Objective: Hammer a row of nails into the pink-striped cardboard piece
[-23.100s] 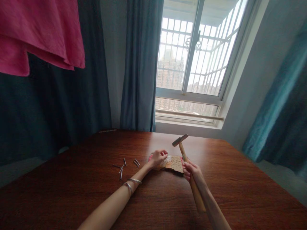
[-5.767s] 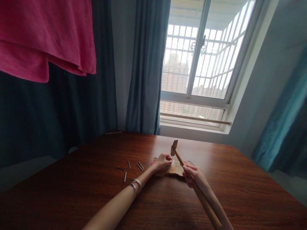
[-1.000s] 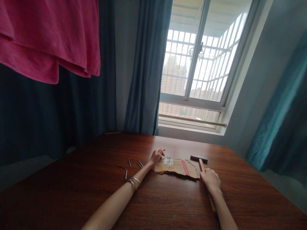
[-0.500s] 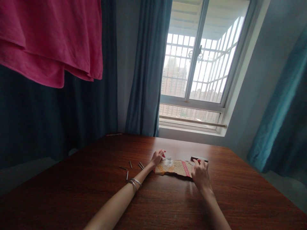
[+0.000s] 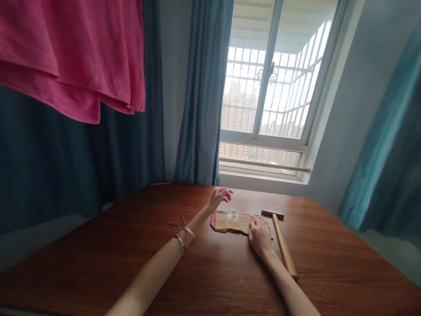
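A patterned piece of cardboard [image 5: 230, 222] lies flat on the wooden table [image 5: 210, 272], with a few nails [image 5: 233, 214] standing upright in it. My right hand [image 5: 259, 237] rests on the cardboard's right end, fingers down on it. My left hand [image 5: 219, 197] hovers above the table just behind the cardboard's left end, fingers spread and holding nothing. A hammer [image 5: 280, 240] with a wooden handle lies on the table just right of my right hand, its metal head pointing away from me.
Loose nails [image 5: 177, 223] lie on the table beside my left forearm, partly hidden by it. Behind the table are a window [image 5: 266, 96] and blue curtains [image 5: 200, 92]. A pink cloth [image 5: 72, 52] hangs at the upper left.
My right hand has left the hammer on the table and moved left onto the cardboard. My left hand has lifted off the cardboard's left end and opened. The cardboard looks shorter, its right part under my hand.
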### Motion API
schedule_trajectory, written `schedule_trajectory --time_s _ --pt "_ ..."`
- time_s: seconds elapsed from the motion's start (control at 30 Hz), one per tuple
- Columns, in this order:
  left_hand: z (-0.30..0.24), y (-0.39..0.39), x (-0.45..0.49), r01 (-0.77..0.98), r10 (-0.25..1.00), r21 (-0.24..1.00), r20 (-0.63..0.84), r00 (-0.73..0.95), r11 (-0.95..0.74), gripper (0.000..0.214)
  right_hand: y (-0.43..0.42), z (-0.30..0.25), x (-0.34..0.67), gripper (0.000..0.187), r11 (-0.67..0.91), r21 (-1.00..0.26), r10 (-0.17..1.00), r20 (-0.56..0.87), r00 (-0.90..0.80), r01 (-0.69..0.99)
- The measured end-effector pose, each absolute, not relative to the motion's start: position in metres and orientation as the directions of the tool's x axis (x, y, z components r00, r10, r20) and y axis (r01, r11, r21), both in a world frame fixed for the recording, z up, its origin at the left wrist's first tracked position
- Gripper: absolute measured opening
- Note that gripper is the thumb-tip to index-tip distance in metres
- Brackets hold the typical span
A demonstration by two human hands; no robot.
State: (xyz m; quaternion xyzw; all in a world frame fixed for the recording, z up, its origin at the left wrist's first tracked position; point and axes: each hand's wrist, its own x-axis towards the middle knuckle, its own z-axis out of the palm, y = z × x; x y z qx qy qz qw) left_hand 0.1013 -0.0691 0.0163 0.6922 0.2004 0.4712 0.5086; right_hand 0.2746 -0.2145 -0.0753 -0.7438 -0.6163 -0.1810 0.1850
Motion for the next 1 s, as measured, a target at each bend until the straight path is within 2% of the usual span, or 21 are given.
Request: schedule_trajectory --time_s 0.07,0.13,0.3,0.37,0.47,0.53,0.63,0.73,0.87,1.0 --pt "0.037 -0.073 0.086 -0.227 0.726 0.911 0.412 0.551 -0.345 0.033 -0.216 -0.075 0.274 0.036 -0.187 -0.050 0.844 0.502 0.187 0.981" --pt "0.050 -0.076 0.065 -0.172 0.737 0.944 0.328 0.591 -0.282 0.032 -0.217 -0.075 0.273 0.036 -0.190 -0.047 0.839 0.510 0.187 0.981" --pt "0.043 -0.082 0.000 0.150 0.778 0.980 0.007 0.628 -0.129 0.028 -0.217 -0.076 0.271 0.035 -0.206 -0.046 0.835 0.512 0.200 0.978" --pt "0.029 -0.083 -0.026 0.301 0.783 0.938 -0.054 0.619 -0.174 0.030 -0.217 -0.077 0.271 0.033 -0.221 -0.049 0.836 0.504 0.216 0.974" --pt "0.006 -0.082 -0.060 0.525 0.813 0.807 -0.100 0.574 -0.272 0.030 -0.218 -0.077 0.270 0.034 -0.226 -0.058 0.833 0.506 0.223 0.973" --pt "-0.006 -0.082 -0.078 0.582 0.827 0.723 -0.027 0.561 -0.372 0.025 -0.219 -0.077 0.270 0.035 -0.213 -0.059 0.828 0.518 0.213 0.975" --pt "-0.014 -0.087 -0.096 0.592 0.770 0.575 0.111 0.628 -0.565 0.021 -0.220 -0.077 0.269 0.036 -0.205 -0.058 0.822 0.532 0.204 0.977" --pt "-0.016 -0.095 -0.108 0.607 0.713 0.415 0.165 0.682 -0.677 0.022 -0.220 -0.078 0.269 0.036 -0.209 -0.060 0.820 0.534 0.208 0.976" --pt "-0.021 -0.103 -0.115 0.601 0.629 0.191 0.156 0.762 -0.776 0.025 -0.220 -0.077 0.269 0.035 -0.206 -0.065 0.823 0.529 0.209 0.976" --pt "-0.032 -0.102 -0.115 0.596 0.596 0.040 0.107 0.796 -0.802 0.024 -0.221 -0.076 0.269 0.034 -0.201 -0.070 0.824 0.528 0.207 0.977"
